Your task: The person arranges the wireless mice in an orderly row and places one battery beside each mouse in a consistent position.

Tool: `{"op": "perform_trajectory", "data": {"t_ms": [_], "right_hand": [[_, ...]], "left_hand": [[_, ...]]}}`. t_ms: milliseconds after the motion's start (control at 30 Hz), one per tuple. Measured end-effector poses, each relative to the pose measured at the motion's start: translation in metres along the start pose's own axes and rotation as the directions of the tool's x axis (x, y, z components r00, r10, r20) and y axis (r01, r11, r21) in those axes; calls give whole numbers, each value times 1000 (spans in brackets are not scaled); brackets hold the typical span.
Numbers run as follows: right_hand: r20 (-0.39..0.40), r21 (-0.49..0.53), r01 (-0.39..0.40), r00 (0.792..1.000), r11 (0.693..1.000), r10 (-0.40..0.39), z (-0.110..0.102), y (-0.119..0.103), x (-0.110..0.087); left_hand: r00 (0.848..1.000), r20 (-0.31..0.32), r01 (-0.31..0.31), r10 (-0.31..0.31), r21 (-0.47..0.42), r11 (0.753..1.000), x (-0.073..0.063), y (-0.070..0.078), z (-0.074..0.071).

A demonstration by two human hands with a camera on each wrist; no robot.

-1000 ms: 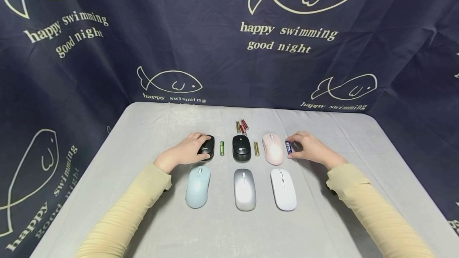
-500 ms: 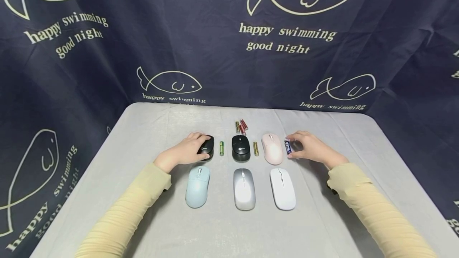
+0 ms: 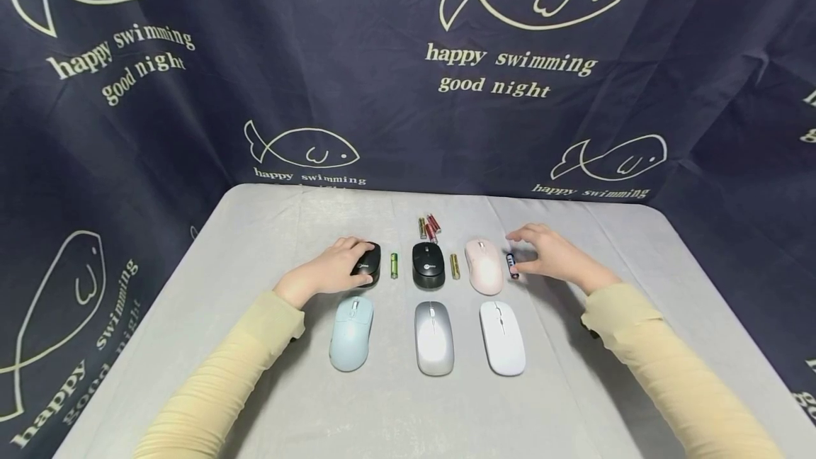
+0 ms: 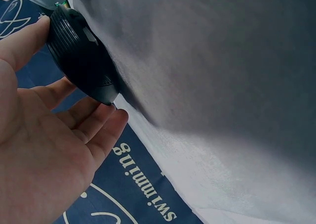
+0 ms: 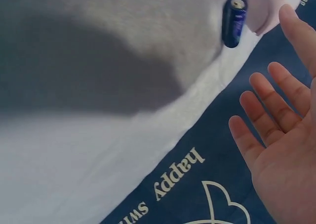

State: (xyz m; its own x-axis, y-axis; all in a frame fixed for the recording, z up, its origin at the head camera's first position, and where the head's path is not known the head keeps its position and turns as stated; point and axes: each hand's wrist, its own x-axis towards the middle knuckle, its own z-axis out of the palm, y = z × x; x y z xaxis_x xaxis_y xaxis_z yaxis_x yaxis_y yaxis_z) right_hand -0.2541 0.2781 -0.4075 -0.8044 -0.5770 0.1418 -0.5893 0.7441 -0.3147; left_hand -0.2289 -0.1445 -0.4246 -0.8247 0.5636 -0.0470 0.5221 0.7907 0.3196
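My left hand (image 3: 331,265) grips a black mouse (image 3: 367,265) at the left of the back row. In the left wrist view the thumb is on one side of that black mouse (image 4: 81,56) and the fingertips are at its other side. At the right end of the row, a blue battery (image 3: 512,265) lies beside a pink mouse (image 3: 484,265). My right hand (image 3: 545,253) is spread next to this battery. The right wrist view shows the fingers extended and apart from the blue battery (image 5: 234,22), nothing between them.
Between the mice lie a green battery (image 3: 394,265) and a gold battery (image 3: 455,266). A second black mouse (image 3: 428,265) sits mid-row, with several red and gold batteries behind it. Light blue (image 3: 351,333), silver and white mice form the front row on the grey table (image 3: 287,402).
The right hand's fingers have spread wider and come off the blue battery, which stays on the table. The left hand keeps its place on the black mouse.
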Motion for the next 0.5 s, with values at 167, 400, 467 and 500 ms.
{"op": "perform_trajectory", "data": {"t_ms": [167,400,467,500], "right_hand": [[12,-11,-14,1000,1000,14,-6,-5,6],[8,-36,1,1000,999,-1,-15,-10,17],[3,-40,8,1000,999,-8,-18,-12,21],[1,-39,10,1000,999,-10,-20,-14,23]], "left_hand": [[1000,0,-4,4,6,1000,-1,1,0],[1000,-3,-6,6,8,1000,-2,2,0],[1000,-3,-5,5,10,1000,-2,2,1],[1000,-2,-3,3,11,1000,-2,2,1]]}}
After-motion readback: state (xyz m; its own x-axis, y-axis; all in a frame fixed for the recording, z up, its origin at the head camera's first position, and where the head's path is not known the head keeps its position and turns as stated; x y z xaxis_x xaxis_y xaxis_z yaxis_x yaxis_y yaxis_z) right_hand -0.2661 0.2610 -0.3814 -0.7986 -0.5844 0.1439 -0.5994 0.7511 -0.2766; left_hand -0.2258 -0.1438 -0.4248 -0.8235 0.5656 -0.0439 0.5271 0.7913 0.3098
